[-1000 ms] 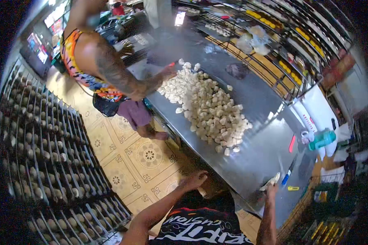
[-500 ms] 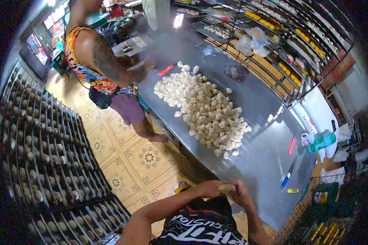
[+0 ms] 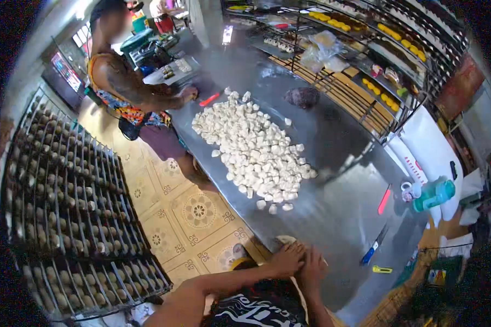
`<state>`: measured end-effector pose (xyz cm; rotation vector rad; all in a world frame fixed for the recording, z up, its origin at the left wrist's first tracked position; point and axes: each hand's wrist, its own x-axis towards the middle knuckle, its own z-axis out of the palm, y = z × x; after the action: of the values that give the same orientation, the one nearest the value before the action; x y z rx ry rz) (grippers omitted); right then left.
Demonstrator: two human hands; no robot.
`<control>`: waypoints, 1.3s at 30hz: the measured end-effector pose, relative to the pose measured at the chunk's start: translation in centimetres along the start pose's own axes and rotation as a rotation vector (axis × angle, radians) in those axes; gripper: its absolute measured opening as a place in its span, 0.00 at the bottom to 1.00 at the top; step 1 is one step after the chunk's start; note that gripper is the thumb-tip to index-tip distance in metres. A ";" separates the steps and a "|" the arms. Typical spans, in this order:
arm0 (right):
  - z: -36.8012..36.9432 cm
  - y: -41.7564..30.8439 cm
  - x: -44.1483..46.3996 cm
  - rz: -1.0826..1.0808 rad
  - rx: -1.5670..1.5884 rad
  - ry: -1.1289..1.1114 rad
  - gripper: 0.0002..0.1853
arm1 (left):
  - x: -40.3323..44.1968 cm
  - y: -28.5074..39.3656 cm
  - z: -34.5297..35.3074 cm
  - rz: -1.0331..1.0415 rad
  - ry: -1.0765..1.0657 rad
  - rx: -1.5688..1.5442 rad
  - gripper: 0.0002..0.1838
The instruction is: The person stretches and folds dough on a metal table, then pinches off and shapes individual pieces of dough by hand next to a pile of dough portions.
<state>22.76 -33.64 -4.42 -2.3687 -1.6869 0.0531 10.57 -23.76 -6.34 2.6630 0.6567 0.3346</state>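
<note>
At the near edge of the metal table (image 3: 338, 261), my left hand (image 3: 287, 258) and my right hand (image 3: 312, 265) are side by side and touching. A pale flat piece of dough (image 3: 285, 239) shows just beyond the left fingers, partly hidden under them. My left hand presses on this dough with its fingers together. What lies under my right hand is hidden. Farther up the table spreads a large heap of white dough pieces (image 3: 251, 147), apart from both hands.
A co-worker (image 3: 114, 82) stands at the table's far left side near a red scraper (image 3: 209, 100). Right of my hands lie a blue-handled knife (image 3: 373, 248), a yellow cutter (image 3: 382, 269), a red tool (image 3: 384, 201) and a teal bottle (image 3: 434, 195). A loaded rack (image 3: 82, 207) stands left.
Both hands have come together on the table's near edge with the dough piece, which was held above my lap. The co-worker's hand has moved off the heap. The view has shifted.
</note>
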 end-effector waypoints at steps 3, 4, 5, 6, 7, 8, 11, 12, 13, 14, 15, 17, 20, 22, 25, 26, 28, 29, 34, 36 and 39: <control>2.0 2.5 0.0 -0.196 -0.184 0.035 0.30 | 1.2 -0.5 -0.4 -0.016 -0.010 -0.162 0.35; 1.8 3.3 1.3 -0.196 -0.176 0.023 0.30 | 2.5 -0.7 0.5 -0.025 -0.020 -0.164 0.35; 1.7 4.4 3.4 -0.210 -0.223 0.019 0.30 | 4.3 -1.3 1.3 -0.041 0.036 -0.007 0.37; 1.8 5.3 5.6 -0.225 -0.269 0.019 0.31 | 6.2 -2.1 1.8 -0.055 0.093 0.152 0.39; 2.1 6.7 7.5 -0.184 -0.206 -0.023 0.33 | 8.5 -2.2 1.0 -0.090 0.126 0.147 0.40; 2.3 7.7 9.2 -0.145 -0.145 -0.064 0.34 | 11.0 -2.3 0.1 -0.125 0.160 0.141 0.42; -0.1 8.2 13.9 -0.056 -0.081 0.018 0.36 | 15.8 -4.2 0.1 -0.241 0.186 0.193 0.42; 0.4 8.9 14.2 -0.100 -0.070 0.056 0.37 | 15.8 -4.5 0.4 -0.218 0.193 0.169 0.42; 0.8 9.4 14.3 -0.144 -0.059 0.094 0.37 | 15.7 -4.5 0.6 -0.196 0.202 0.145 0.42; 0.8 9.4 13.1 -0.148 -0.054 0.095 0.37 | 14.4 -4.1 0.4 -0.200 0.202 0.150 0.42; 0.8 9.4 11.0 -0.205 -0.016 0.033 0.37 | 12.1 -3.6 -0.1 -0.108 0.098 0.058 0.40; 0.8 8.5 6.6 -0.264 0.030 -0.028 0.35 | 7.3 -2.9 -0.6 -0.021 -0.115 0.055 0.39; 1.3 6.8 -2.0 -0.267 -0.036 -0.051 0.33 | -0.4 0.3 -0.8 -0.107 -0.191 0.039 0.39; -0.1 5.4 -4.0 -0.218 -0.067 -0.094 0.37 | -2.3 0.9 0.4 -0.119 -0.082 0.012 0.38; 0.4 4.9 -1.1 -0.137 -0.085 -0.071 0.40 | 0.8 -1.8 1.7 -0.093 -0.021 0.032 0.37; 1.0 5.1 1.0 -0.106 -0.130 -0.014 0.40 | 2.4 -2.9 2.9 -0.081 0.027 0.059 0.37; 1.9 5.6 5.1 -0.004 -0.193 0.029 0.39 | 6.5 -2.9 -1.4 -0.081 0.107 0.206 0.37; -1.6 4.1 7.2 0.046 -0.164 0.008 0.38 | 7.9 -3.7 -1.0 -0.076 0.110 0.195 0.37; 2.2 4.0 4.9 0.168 -0.156 0.045 0.37 | 7.0 -5.2 0.5 -0.013 -0.123 0.262 0.37; 2.6 2.4 0.3 -0.016 -0.143 0.034 0.36 | 2.5 -6.1 2.1 0.245 0.105 0.141 0.35; 0.7 0.8 -2.9 -0.044 -0.177 -0.025 0.36 | -1.5 -7.6 -2.6 0.368 0.081 -0.004 0.30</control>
<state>22.38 -36.48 -5.55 -2.4637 -1.8248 -0.0774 5.43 -17.51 -7.31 2.7709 0.1819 0.5431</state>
